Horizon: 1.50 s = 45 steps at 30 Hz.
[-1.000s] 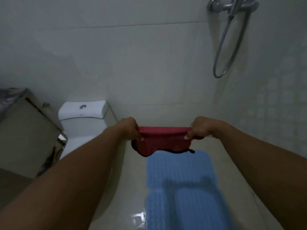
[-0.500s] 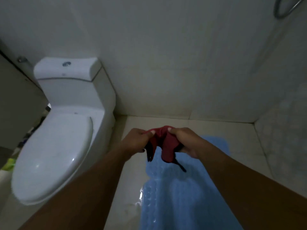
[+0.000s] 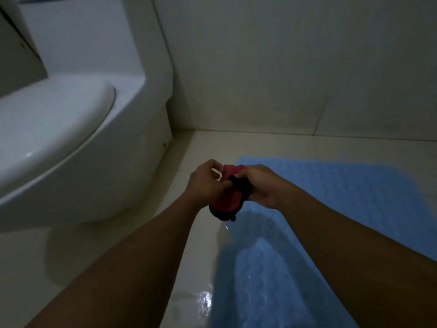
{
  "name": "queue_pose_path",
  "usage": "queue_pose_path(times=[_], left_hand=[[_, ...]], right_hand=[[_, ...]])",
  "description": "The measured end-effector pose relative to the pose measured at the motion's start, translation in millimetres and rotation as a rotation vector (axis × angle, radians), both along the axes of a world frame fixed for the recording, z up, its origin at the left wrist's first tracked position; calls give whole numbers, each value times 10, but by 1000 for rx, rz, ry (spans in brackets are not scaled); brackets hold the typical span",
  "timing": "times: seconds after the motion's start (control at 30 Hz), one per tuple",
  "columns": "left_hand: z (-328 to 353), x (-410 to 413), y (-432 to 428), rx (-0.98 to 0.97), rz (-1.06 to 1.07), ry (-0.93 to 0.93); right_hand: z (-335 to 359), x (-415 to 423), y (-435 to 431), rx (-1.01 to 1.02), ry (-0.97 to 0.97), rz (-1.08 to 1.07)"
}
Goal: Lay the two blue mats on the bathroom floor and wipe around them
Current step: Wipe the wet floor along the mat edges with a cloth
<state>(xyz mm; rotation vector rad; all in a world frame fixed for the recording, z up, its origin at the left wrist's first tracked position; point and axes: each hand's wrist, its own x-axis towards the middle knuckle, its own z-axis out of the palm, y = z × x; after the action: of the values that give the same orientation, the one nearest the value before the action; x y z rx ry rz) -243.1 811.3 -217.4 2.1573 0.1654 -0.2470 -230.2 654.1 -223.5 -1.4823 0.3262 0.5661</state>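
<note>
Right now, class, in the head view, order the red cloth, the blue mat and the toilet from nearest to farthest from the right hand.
1. red cloth: gripped in the right hand.
2. blue mat: on the floor below.
3. toilet: off to the left.

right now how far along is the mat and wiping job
Done: blue mats lie flat on the floor by the toilet. In hand: left hand and right hand both grip a bunched red cloth above the floor. Left: wiping, it seems; a wet glint shows beside the mats.
</note>
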Motion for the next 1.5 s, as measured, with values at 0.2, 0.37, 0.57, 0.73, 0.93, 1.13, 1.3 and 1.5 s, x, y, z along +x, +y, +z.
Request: queue_pose_path(times=[0.2, 0.37, 0.57, 0.73, 0.93, 1.13, 1.3, 1.5], left_hand=[[-797, -464, 261, -102, 28, 226], [-1262, -826, 442, 124, 23, 186], [-1727, -1308, 626, 414, -28, 72], [-2132, -1804, 704, 695, -165, 113], [-2649, -2257, 727, 567, -188, -144], [-2835, -2943, 689, 572, -156, -188], [-2963, -3122, 667, 501, -146, -188], [-3040, -2915, 658, 523, -171, -177]], right_hand=[[-695, -286, 124, -76, 87, 98], [-1119, -421, 279, -190, 162, 322], [-1562, -715, 479, -260, 166, 435], [-2144, -853, 308, -812, -322, 413], [-2776, -1382, -36, -1141, -800, 529], [-3085, -1626, 214, -1303, -732, 421], [-3124, -1660, 278, -1370, -723, 389], [-3129, -1670, 306, -1380, -728, 345]])
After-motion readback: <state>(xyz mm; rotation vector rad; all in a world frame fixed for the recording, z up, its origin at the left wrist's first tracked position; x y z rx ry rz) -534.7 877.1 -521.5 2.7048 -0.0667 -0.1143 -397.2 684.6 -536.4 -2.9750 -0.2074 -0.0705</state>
